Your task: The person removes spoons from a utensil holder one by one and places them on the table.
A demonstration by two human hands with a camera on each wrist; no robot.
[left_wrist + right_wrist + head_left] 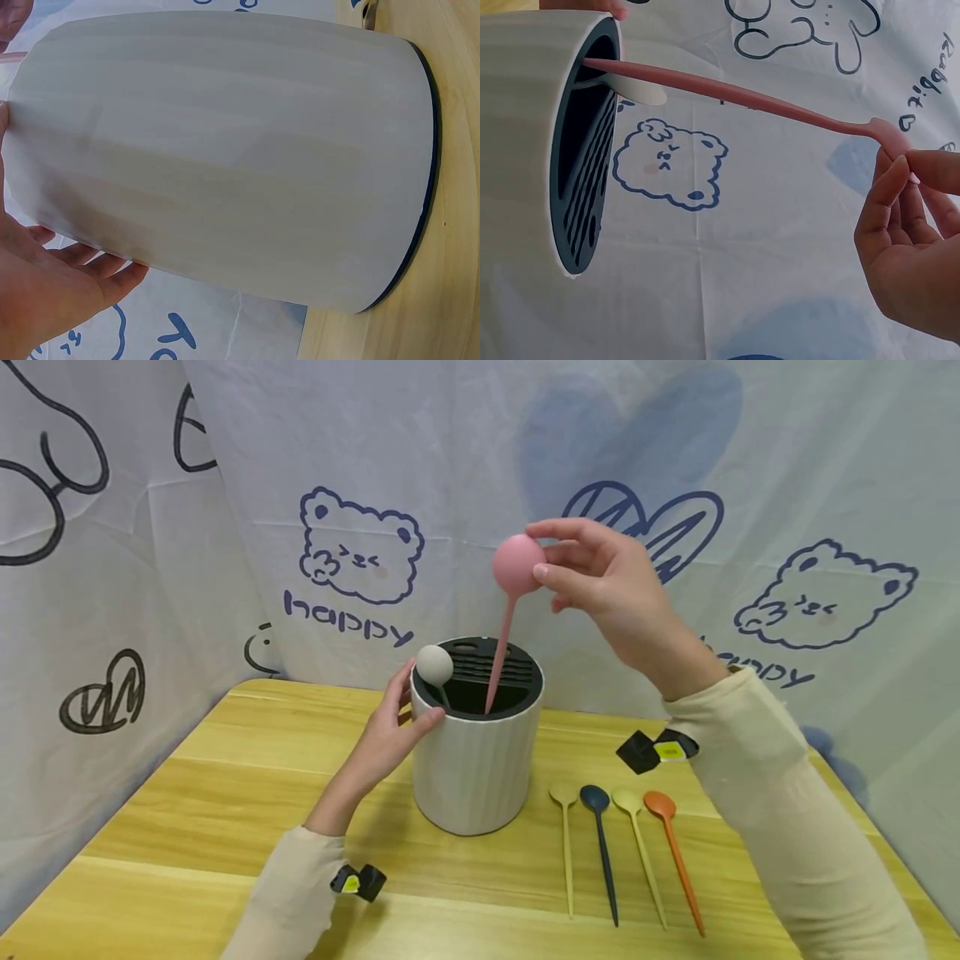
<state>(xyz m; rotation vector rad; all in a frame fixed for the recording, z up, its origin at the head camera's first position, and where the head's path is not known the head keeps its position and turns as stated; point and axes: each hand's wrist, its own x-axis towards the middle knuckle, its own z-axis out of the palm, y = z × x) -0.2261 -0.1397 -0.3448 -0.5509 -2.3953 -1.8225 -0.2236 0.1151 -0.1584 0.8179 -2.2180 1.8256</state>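
Observation:
My right hand (pixel 600 585) pinches the bowl of a pink spoon (pixel 517 566) between thumb and fingers, above a white ribbed utensil holder (pixel 474 777). The spoon's thin handle points down, its tip at the front opening of the black slotted lid (pixel 491 668). In the right wrist view the pink handle (pixel 735 94) reaches the holder's mouth. A pale grey-white spoon (pixel 434 666) stands in the holder, bowl up. Against the holder's left side rests my left hand (pixel 386 731), thumb near the front rim and fingers round the back; the left wrist view shows these fingers (pixel 112 274) along the wall.
Right of the holder, several spoons lie side by side on the wooden table (pixel 225 777): a pale yellow spoon (pixel 565 802), a dark blue spoon (pixel 596 802), another yellow spoon (pixel 630 806) and an orange spoon (pixel 662 806). A printed white cloth (pixel 465 468) hangs behind.

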